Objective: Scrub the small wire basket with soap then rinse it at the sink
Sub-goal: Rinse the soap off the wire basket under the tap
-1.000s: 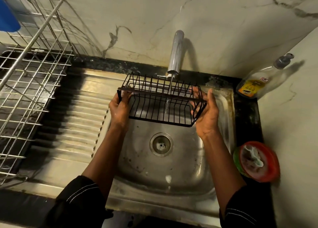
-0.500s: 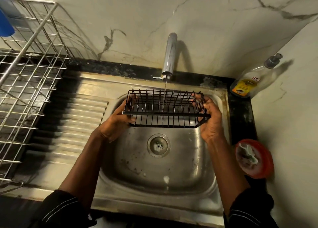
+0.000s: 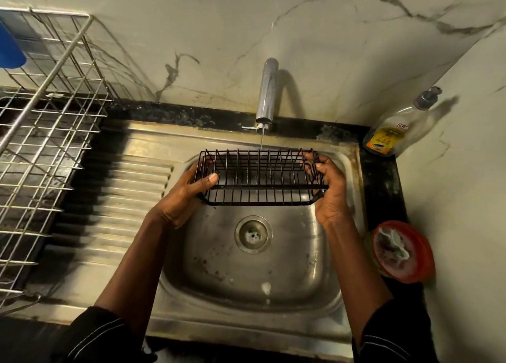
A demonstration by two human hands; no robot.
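The small black wire basket (image 3: 260, 187) hangs over the steel sink (image 3: 273, 280), its open side facing up under the tap (image 3: 267, 94). A thin stream of water falls from the tap onto the basket's far rim. My left hand (image 3: 189, 195) grips the basket's left end, thumb over the near rim. My right hand (image 3: 330, 190) grips the right end, fingers curled over the wires.
A large silver wire dish rack (image 3: 41, 149) stands on the ribbed drainboard (image 3: 123, 212) at the left. A soap dispenser bottle (image 3: 391, 135) leans in the back right corner. A red tub (image 3: 402, 250) holding a scrubber sits right of the sink. The drain (image 3: 253, 234) is below the basket.
The basket has tipped from tilted toward me to level with its open side up, and both hands have lowered it a little nearer the sink. Water keeps running.
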